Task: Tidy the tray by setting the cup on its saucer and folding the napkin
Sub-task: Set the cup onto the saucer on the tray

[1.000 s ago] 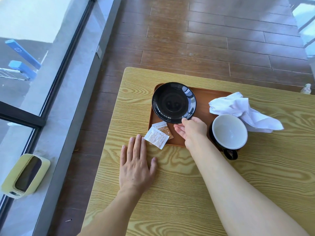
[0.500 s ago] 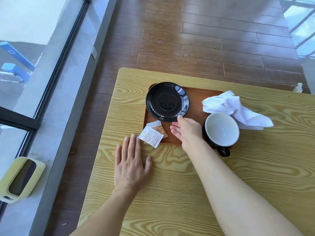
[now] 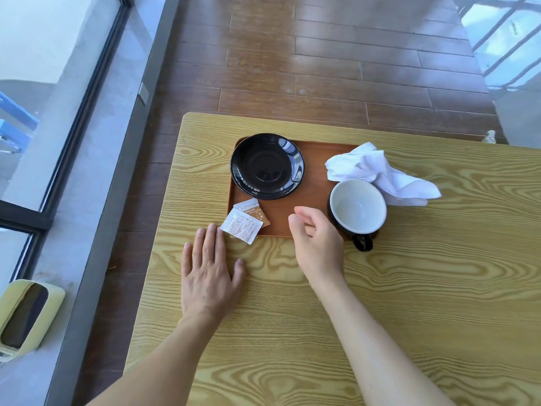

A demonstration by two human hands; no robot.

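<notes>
A black saucer (image 3: 267, 166) rests on the far left part of a brown tray (image 3: 314, 159). An empty cup (image 3: 357, 206), black outside and white inside, stands at the tray's right edge with its handle toward me. A crumpled white napkin (image 3: 377, 174) lies behind the cup, spilling off the tray to the right. My right hand (image 3: 314, 241) hovers just left of the cup over the tray's near edge, fingers loosely curled and holding nothing. My left hand (image 3: 209, 273) lies flat on the wooden table (image 3: 439, 288), fingers spread, just short of the tray.
Two small paper sachets (image 3: 244, 222) lie at the tray's near left corner, one overhanging onto the table. The table's left edge drops to a wooden floor (image 3: 322, 68). A yellow-green bin (image 3: 23, 317) stands by the window at the lower left.
My right hand has drawn back from the saucer's rim toward me and to the right, nearer the cup, and its fingers have curled. My left hand has stayed flat on the table.
</notes>
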